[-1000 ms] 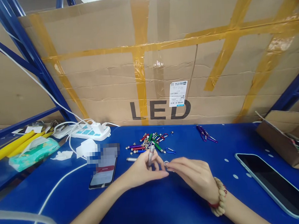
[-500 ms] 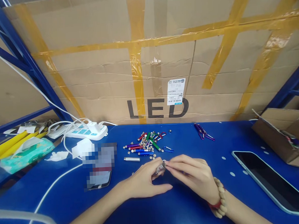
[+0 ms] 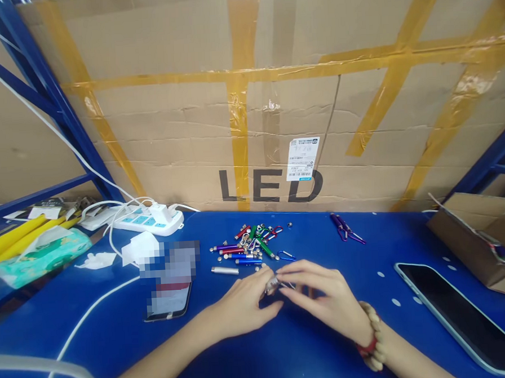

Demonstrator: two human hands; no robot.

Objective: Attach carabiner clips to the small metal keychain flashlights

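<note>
In the head view, my left hand [image 3: 245, 302] is closed around a small silver keychain flashlight [image 3: 271, 284], its body partly hidden by the fingers. My right hand [image 3: 326, 295] pinches at the flashlight's near-right end, where a thin silvery clip shows between thumb and fingers. Just beyond the hands lies a pile of coloured keychain flashlights [image 3: 231, 250] in red, green, blue and purple, mixed with small carabiners [image 3: 286, 256] and round button cells. A loose silver tube [image 3: 225, 270] rests in front of the pile.
Two purple keychain flashlights [image 3: 343, 227] lie farther right. A large phone [image 3: 457, 308] and an open cardboard box [image 3: 462, 240] are at the right. On the left are another phone [image 3: 173, 297], a white power strip [image 3: 142, 222] and cables. A big taped carton [image 3: 182, 142] stands behind.
My right fingers have spread a little and shifted at the flashlight's end, uncovering a thin silvery clip. The left hand keeps its hold. The view has shifted slightly.
</note>
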